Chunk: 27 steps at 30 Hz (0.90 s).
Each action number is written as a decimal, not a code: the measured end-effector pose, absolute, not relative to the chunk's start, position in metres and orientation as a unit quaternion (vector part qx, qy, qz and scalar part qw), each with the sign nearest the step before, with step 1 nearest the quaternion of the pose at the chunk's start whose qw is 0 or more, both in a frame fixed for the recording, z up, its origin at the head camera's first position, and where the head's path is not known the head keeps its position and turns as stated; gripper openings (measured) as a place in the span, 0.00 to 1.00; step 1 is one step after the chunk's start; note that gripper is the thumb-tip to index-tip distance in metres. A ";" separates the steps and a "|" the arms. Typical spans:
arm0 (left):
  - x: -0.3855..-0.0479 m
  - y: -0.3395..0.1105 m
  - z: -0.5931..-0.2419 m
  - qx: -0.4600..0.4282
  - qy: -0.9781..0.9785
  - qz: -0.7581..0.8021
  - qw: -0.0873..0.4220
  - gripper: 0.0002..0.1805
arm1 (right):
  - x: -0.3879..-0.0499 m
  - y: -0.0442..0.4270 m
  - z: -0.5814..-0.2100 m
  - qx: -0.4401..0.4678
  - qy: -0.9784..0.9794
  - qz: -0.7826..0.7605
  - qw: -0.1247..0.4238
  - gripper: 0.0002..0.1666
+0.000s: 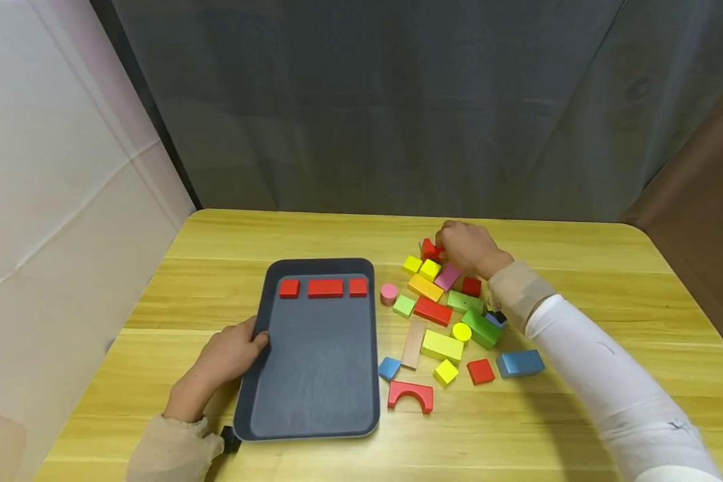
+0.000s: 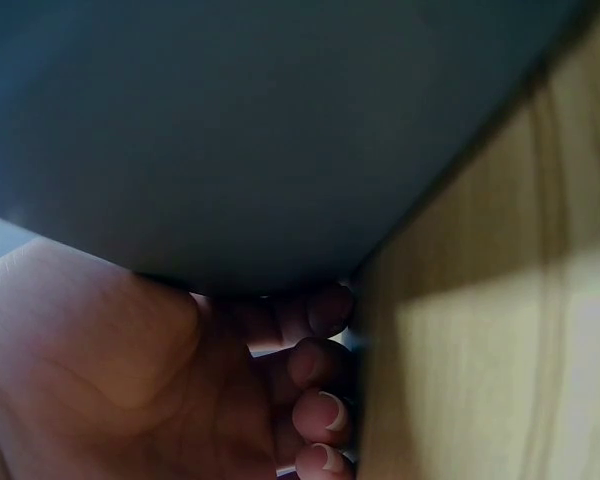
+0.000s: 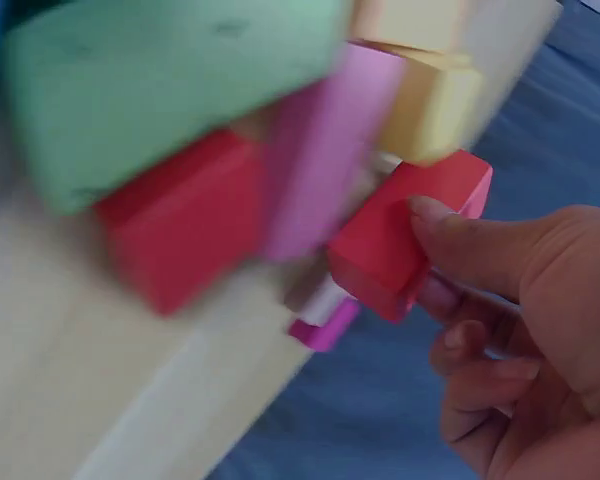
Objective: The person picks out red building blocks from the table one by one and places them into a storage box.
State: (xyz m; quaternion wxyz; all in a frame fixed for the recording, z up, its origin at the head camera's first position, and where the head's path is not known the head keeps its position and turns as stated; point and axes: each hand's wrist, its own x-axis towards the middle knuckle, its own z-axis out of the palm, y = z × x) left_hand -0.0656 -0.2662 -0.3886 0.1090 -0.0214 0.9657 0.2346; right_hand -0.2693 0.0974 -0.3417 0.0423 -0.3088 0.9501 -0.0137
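Observation:
The left hand (image 1: 229, 353) grips the left rim of a dark grey tray (image 1: 313, 368), thumb over the edge; in the left wrist view its fingers (image 2: 320, 415) curl under the tray (image 2: 240, 140). Along the tray's far end lie three red blocks (image 1: 325, 288) in a row. At the far side of the block pile, the right hand (image 1: 471, 249) pinches a red block (image 1: 430, 250). The right wrist view shows that red block (image 3: 410, 230) between thumb and fingers of the right hand (image 3: 540, 330), beside a yellow block (image 3: 435, 105) and a purple one (image 3: 330, 150).
Right of the tray lie several loose blocks, among them a red arch (image 1: 411, 395), a blue block (image 1: 520, 363), a green block (image 1: 480, 328), a pink cylinder (image 1: 388, 294) and a tan plank (image 1: 413, 344). A dark curtain (image 1: 373, 107) hangs behind the table.

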 end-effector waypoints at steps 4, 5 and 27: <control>-0.066 -0.266 -0.387 -0.024 0.966 0.234 0.110 0.24 | -0.265 0.091 -0.325 -0.314 0.948 -0.044 0.015 0.07; -0.066 -0.266 -0.387 -0.025 0.965 0.235 0.111 0.24 | -0.264 0.088 -0.321 -0.317 0.947 -0.047 0.008 0.06; -0.064 -0.266 -0.389 -0.027 0.965 0.237 0.108 0.24 | -0.203 -0.027 -0.301 -0.446 0.895 0.004 -0.011 0.06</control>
